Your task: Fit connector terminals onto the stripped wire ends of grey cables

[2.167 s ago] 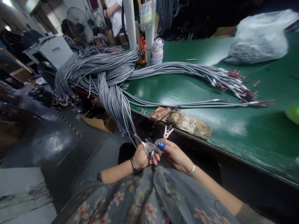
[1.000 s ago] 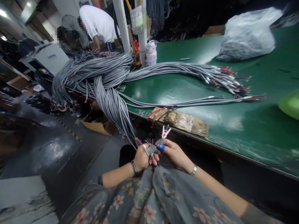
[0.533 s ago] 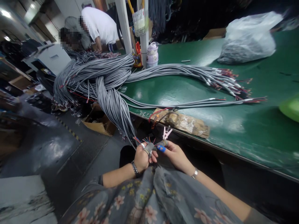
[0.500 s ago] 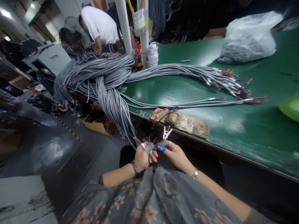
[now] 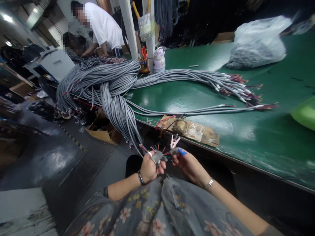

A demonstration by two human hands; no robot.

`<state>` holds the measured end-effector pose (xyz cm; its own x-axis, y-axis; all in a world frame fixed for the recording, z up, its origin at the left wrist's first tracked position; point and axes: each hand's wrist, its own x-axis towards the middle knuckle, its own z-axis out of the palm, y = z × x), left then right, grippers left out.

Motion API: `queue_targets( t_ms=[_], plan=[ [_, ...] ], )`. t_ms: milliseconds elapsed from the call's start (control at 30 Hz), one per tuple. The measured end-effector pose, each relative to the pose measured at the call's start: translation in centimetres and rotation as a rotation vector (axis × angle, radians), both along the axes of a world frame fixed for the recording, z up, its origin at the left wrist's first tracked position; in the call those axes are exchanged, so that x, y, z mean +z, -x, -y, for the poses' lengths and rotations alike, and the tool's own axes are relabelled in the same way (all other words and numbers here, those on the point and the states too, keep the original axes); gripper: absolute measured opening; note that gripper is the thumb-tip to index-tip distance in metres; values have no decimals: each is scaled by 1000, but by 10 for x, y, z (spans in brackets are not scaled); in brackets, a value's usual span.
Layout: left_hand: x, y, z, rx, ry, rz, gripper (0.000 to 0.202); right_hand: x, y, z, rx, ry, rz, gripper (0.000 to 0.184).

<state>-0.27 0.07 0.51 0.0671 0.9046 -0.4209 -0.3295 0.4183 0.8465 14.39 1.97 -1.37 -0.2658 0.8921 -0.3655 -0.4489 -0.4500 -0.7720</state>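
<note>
My left hand (image 5: 149, 167) is closed around the end of a grey cable (image 5: 145, 151) that hangs off the table edge, its thin coloured wires fanned out above my fingers. My right hand (image 5: 188, 164) sits just to the right, fingers pinched on some of those wires, with grey and blue covers on the fingertips. A pink clip (image 5: 174, 141) sticks up between the hands and the table edge. Both hands hover over my lap, below the green table (image 5: 258, 131).
A thick bundle of grey cables (image 5: 108, 85) drapes over the table's left corner; more cables (image 5: 209, 78) fan right with coloured ends. A worn wooden block (image 5: 194, 129), a plastic bag (image 5: 256, 42), a white post (image 5: 129, 26) and a cardboard box (image 5: 102, 127) are near. Two people work at the back left.
My right hand has drawn a little to the right, away from my left hand, spreading the coloured wires. The person in white at the back has straightened up.
</note>
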Motion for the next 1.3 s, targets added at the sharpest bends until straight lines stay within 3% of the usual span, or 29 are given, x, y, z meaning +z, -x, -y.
queue_targets(
  t_ms=[133, 267, 500, 667, 933, 1100, 1300],
  plan=[
    [5, -2, -2, -178, -7, 70, 46, -2, -1, -16, -14, -28, -30, 48],
    [8, -10, -7, -207, 6, 76, 46, 4, 5, -26, -5, -157, 29, 48],
    [8, -17, -8, -218, 32, 42, 50, 11, 12, -28, -68, 40, -229, 34],
    [7, -19, -7, -220, 33, 35, 49, 10, 12, -28, -81, 74, -281, 25],
    [9, -12, 1, -177, 31, 67, 48, 13, 7, -24, -22, 89, -347, 36],
    [8, -15, 2, -13, -5, 81, 48, 16, 7, -29, -37, 68, -261, 23],
    [9, -22, -2, 22, -25, 29, 50, 9, 10, -24, -162, -163, 35, 39]
  ],
)
